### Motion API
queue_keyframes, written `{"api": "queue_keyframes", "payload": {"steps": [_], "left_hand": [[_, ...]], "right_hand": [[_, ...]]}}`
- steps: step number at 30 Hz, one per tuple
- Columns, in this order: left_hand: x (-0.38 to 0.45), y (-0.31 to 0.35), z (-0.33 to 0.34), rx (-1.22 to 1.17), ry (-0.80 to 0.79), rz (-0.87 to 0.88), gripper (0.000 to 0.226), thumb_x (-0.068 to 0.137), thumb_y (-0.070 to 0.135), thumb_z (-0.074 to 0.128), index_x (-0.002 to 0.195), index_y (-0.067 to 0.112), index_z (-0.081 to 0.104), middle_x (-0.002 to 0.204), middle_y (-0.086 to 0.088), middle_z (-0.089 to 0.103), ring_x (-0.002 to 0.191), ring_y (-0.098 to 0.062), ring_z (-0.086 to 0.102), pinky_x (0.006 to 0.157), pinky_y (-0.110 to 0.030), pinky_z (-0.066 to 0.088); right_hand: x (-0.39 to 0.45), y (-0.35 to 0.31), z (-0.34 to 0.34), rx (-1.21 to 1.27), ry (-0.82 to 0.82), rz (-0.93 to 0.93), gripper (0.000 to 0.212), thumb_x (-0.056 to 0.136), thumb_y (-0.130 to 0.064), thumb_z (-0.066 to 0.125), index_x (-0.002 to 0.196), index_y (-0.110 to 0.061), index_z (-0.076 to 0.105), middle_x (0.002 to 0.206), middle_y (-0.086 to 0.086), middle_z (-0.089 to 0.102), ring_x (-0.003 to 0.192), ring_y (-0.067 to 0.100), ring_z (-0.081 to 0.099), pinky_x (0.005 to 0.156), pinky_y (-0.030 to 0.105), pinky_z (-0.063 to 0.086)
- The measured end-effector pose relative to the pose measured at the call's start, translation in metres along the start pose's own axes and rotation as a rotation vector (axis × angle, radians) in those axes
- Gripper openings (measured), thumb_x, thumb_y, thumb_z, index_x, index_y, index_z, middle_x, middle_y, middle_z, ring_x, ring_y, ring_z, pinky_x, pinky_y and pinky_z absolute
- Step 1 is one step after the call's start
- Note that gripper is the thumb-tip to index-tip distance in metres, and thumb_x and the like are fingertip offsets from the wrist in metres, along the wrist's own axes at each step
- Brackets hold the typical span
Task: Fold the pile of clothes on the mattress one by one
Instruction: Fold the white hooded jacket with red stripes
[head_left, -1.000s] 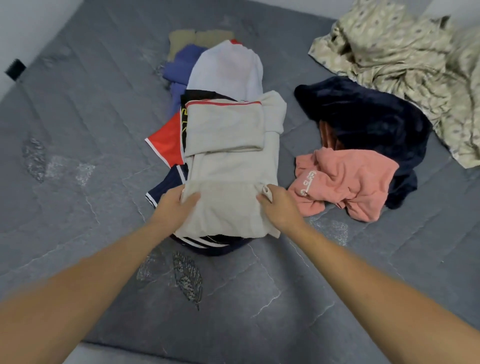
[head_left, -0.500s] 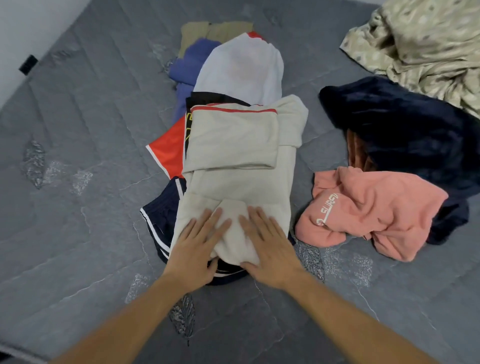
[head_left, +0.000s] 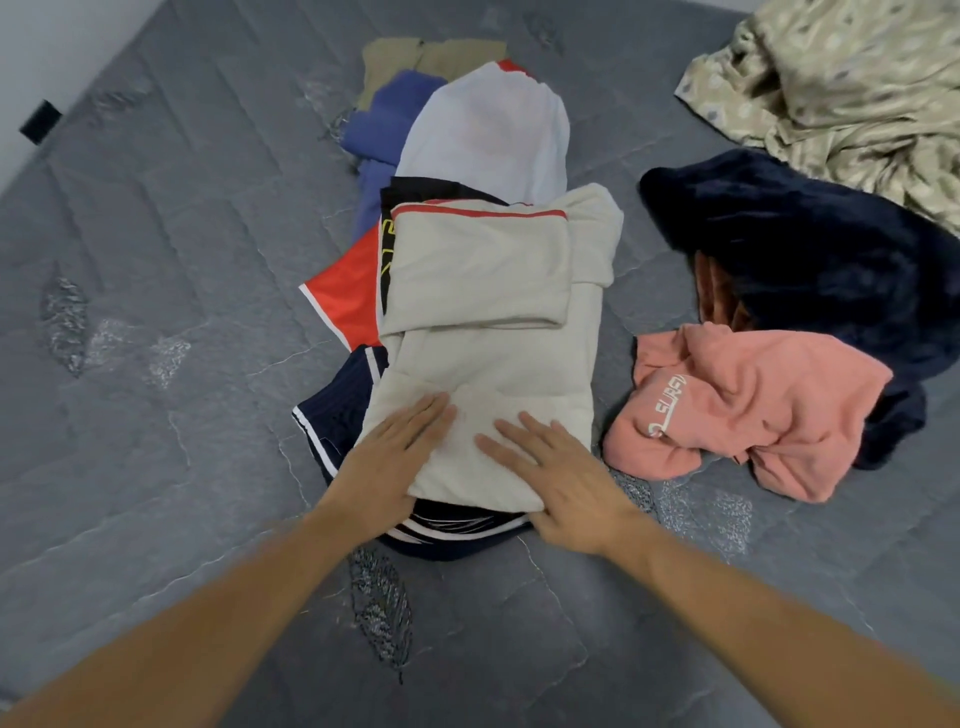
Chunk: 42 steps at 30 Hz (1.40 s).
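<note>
Both palms flat, fingers spread: left hand and right hand pressing on the near end of a folded beige garment, topping the stack in the middle of the grey mattress. Pink top crumpled just right of it

One head-worn wide view looks forward and steeply down, close over the mattress

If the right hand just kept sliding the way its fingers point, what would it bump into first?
The right hand lies flat on the beige garment, fingers pointing up-left. Going straight on, it would probably first meet that garment's folded-over flap, though the exact line is hard to judge.
</note>
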<state>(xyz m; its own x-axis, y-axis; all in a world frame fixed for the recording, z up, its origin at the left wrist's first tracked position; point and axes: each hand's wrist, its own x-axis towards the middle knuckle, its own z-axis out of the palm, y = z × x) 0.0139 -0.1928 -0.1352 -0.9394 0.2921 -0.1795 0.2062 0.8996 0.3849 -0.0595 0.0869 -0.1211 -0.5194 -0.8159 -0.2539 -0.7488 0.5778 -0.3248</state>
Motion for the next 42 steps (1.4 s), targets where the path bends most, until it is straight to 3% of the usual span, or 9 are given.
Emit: {"api": "queue_keyframes", "payload": {"steps": [3, 9, 17, 20, 23, 26, 29, 36, 42], "left_hand": [[-0.009, -0.011, -0.006, -0.041, 0.04, -0.01, 0.117, 0.062, -0.016, 0.067, 0.164, 0.019, 0.022, 0.171, 0.002, 0.018, 0.159, -0.014, 0.013, 0.128, -0.031, 0.015], [-0.037, 0.009, -0.017, -0.091, 0.009, 0.07, 0.106, 0.074, -0.017, 0.062, 0.164, 0.018, 0.018, 0.17, 0.002, 0.012, 0.158, -0.015, 0.007, 0.128, -0.031, 0.001], [-0.125, 0.057, 0.009, -0.217, -0.205, 0.07, 0.095, 0.087, -0.01, 0.055, 0.163, 0.024, 0.009, 0.168, 0.01, 0.0, 0.156, -0.009, -0.001, 0.124, -0.024, -0.008], [-0.146, 0.058, 0.011, -0.267, -0.299, 0.055, 0.085, 0.094, -0.002, 0.052, 0.163, 0.03, 0.015, 0.168, 0.013, 0.008, 0.156, -0.005, 0.007, 0.129, -0.026, 0.006], [-0.148, 0.053, -0.007, -0.343, -0.302, -0.025, 0.069, 0.098, 0.011, 0.058, 0.158, 0.034, 0.035, 0.163, 0.01, 0.033, 0.151, -0.009, 0.032, 0.125, -0.028, 0.024], [-0.137, 0.048, -0.043, -0.447, -0.28, -0.073, 0.044, 0.093, 0.015, 0.064, 0.126, 0.044, 0.063, 0.12, 0.016, 0.072, 0.108, -0.006, 0.067, 0.09, -0.031, 0.052], [-0.116, 0.049, -0.085, -0.609, -0.175, -0.161, 0.032, 0.088, 0.007, 0.068, 0.1, 0.037, 0.071, 0.092, 0.017, 0.074, 0.086, -0.004, 0.07, 0.074, -0.027, 0.056], [-0.01, 0.044, -0.15, -0.76, 0.126, -0.19, 0.014, 0.089, 0.01, 0.077, 0.095, 0.022, 0.075, 0.094, 0.011, 0.076, 0.088, -0.001, 0.068, 0.078, -0.013, 0.05], [0.104, 0.033, -0.15, -0.74, 0.384, -0.303, 0.012, 0.087, 0.023, 0.075, 0.097, 0.023, 0.069, 0.09, 0.007, 0.07, 0.083, -0.011, 0.062, 0.076, -0.03, 0.05]], "right_hand": [[0.0, 0.007, -0.014, 0.041, 0.008, 0.008, 0.096, 0.086, -0.015, 0.062, 0.165, -0.037, 0.013, 0.163, -0.003, 0.039, 0.153, 0.028, 0.034, 0.124, 0.05, 0.031], [-0.035, -0.023, -0.029, 0.12, 0.055, 0.078, 0.08, 0.085, -0.005, 0.05, 0.161, -0.024, 0.035, 0.156, 0.006, 0.05, 0.152, 0.03, 0.037, 0.128, 0.04, 0.017], [-0.113, -0.089, -0.011, 0.222, -0.182, 0.186, 0.073, 0.098, -0.015, 0.054, 0.163, -0.034, 0.027, 0.162, 0.003, 0.042, 0.155, 0.023, 0.03, 0.127, 0.042, 0.025], [-0.126, -0.104, -0.01, 0.278, -0.24, 0.242, 0.067, 0.097, -0.017, 0.056, 0.159, -0.031, 0.035, 0.159, -0.001, 0.046, 0.145, 0.022, 0.043, 0.116, 0.041, 0.037], [-0.13, -0.111, -0.015, 0.359, -0.16, 0.311, 0.064, 0.089, -0.01, 0.054, 0.149, -0.031, 0.048, 0.15, -0.008, 0.054, 0.134, 0.02, 0.052, 0.106, 0.039, 0.044], [-0.127, -0.108, -0.029, 0.46, -0.041, 0.386, 0.061, 0.08, -0.005, 0.052, 0.134, -0.033, 0.058, 0.129, -0.016, 0.064, 0.114, 0.014, 0.059, 0.087, 0.031, 0.045], [-0.121, -0.098, -0.054, 0.564, 0.093, 0.43, 0.053, 0.076, -0.008, 0.054, 0.12, -0.036, 0.065, 0.108, -0.021, 0.07, 0.096, 0.007, 0.064, 0.081, 0.03, 0.051], [-0.079, -0.043, -0.11, 0.735, 0.387, 0.506, 0.032, 0.073, -0.011, 0.06, 0.101, -0.02, 0.069, 0.091, -0.007, 0.072, 0.085, 0.014, 0.067, 0.074, 0.037, 0.055], [-0.011, 0.007, -0.127, 0.682, 0.648, 0.769, 0.038, 0.076, -0.022, 0.062, 0.113, -0.022, 0.059, 0.09, -0.007, 0.065, 0.084, 0.024, 0.06, 0.077, 0.041, 0.052]]}}
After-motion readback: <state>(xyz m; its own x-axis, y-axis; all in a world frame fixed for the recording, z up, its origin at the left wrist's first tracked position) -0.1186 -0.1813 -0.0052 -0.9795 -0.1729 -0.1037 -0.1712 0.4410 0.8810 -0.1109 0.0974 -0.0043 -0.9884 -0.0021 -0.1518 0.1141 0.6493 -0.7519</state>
